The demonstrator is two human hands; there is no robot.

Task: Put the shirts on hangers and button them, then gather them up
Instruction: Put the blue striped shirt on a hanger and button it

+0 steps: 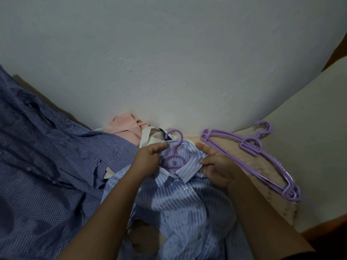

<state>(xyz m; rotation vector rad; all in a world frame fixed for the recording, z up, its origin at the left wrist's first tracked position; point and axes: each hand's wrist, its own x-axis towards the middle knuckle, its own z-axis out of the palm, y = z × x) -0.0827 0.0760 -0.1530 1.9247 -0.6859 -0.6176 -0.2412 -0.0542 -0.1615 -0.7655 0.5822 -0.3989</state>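
Note:
A light blue striped shirt (187,203) lies in front of me on a beige surface, with a purple hanger (175,156) inside it and the hook sticking out at the collar. My left hand (150,156) grips the left side of the collar beside the hook. My right hand (214,166) pinches the right collar flap (189,170). A clear button (185,188) shows just below the collar. A dark blue checked shirt (47,156) is spread out to the left.
A stack of spare purple hangers (249,156) lies to the right on the beige surface (309,128). Pink (124,126) and cream (150,137) garments are bunched against the white wall (169,53) behind the shirt.

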